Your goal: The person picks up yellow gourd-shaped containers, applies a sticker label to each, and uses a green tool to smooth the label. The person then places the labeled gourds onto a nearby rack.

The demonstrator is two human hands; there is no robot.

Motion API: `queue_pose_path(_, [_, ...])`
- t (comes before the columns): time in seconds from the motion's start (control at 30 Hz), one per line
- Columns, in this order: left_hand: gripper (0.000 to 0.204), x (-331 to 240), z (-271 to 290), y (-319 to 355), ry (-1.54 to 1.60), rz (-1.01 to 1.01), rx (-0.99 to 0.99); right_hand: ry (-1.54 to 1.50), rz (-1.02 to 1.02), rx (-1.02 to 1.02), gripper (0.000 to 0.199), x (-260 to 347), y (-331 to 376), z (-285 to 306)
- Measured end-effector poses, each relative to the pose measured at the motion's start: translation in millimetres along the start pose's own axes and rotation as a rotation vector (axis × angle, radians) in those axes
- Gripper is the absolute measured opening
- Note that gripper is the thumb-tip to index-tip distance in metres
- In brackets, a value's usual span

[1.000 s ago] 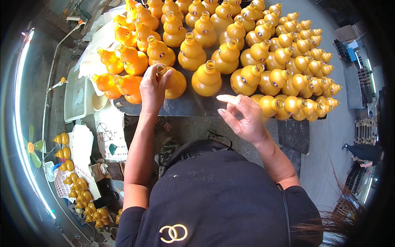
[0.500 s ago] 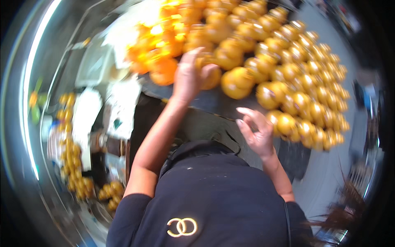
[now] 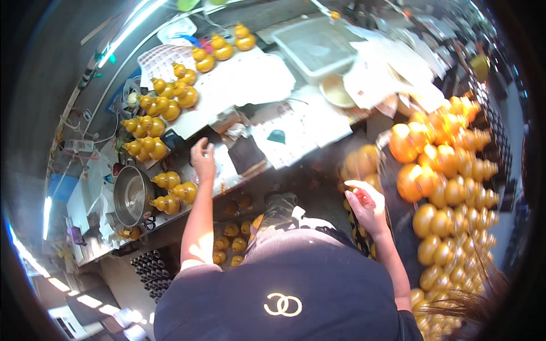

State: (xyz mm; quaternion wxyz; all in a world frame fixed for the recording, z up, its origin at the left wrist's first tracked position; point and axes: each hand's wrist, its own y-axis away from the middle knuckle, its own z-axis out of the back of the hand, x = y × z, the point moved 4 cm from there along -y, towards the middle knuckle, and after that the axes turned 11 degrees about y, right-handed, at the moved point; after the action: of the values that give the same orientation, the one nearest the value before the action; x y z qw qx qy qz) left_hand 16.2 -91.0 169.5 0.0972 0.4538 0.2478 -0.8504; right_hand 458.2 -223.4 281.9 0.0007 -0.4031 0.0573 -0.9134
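Note:
My left hand (image 3: 203, 159) hovers over the front of the workbench, its fingers loosely bent and apart, with nothing visible in them. Closest to it are a dark brown block (image 3: 245, 154) and a group of glossy yellow-orange gourds (image 3: 185, 192) by the bench edge. Off to the right, my right hand (image 3: 367, 207) is raised with thumb and forefinger apart, and I see nothing between them. Beside that hand stand many shiny double-bulbed gourds (image 3: 455, 187) in rows on a dark surface; the ones at the far end glow bright orange in sunlight.
More gourds (image 3: 170, 99) line the bench's back left. A metal bowl (image 3: 132, 196) stands at the left end. White paper sheets (image 3: 250, 79), a translucent plastic tub (image 3: 315, 48) and a round pale dish (image 3: 336, 91) lie along the bench. Further gourds (image 3: 232, 230) sit low beneath its edge.
My view has swung left, from the gourd rows to the workbench. My left hand has moved away from the gourds it was at; my right hand stays raised with fingers apart.

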Motion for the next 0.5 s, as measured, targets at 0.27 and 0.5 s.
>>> queue_pose_path(0.27, [0.036, 97.3, 93.3, -218.6, -0.165, -0.105, -0.152, 0.013, 0.518, 0.438, 0.025, 113.2, -264.8, -222.5])
queue_pose_path(0.5, [0.040, 161.0, 77.0, -301.0, -0.275, -0.022, 0.044, 0.168, 0.657, 0.427, 0.046, 233.4, -406.6, -440.8])
